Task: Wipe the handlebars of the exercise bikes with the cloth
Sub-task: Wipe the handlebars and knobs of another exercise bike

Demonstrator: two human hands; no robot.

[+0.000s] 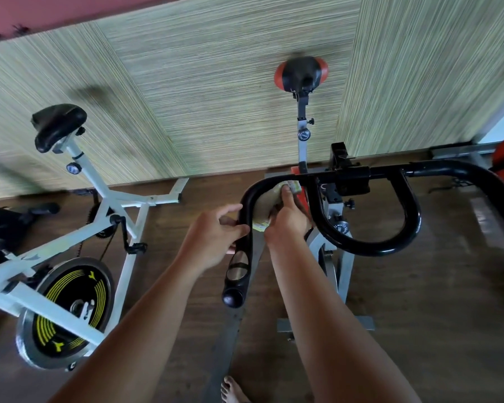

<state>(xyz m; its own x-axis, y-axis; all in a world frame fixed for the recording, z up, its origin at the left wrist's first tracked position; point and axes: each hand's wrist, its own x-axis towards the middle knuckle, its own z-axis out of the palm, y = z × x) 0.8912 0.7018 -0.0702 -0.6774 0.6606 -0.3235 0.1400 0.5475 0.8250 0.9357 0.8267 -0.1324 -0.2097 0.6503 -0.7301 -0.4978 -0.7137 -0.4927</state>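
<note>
Right hand (288,222) presses cloth (269,200) against handlebar (246,216) bend.

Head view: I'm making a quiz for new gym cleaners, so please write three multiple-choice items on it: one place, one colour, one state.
1. Where is the cloth?
A. On the floor
B. Against the black handlebar's left bend
C. Over a saddle

2. What colour are the stripes on the white bike's flywheel?
A. Yellow
B. Red
C. Blue

3. What is the left hand doing?
A. Hanging free
B. Gripping the handlebar
C. Holding the cloth

Answers: 1 B, the right hand presses it inside that bend; 2 A, yellow arcs ring the black disc; 3 B, its fingers curl round the bar.
</note>
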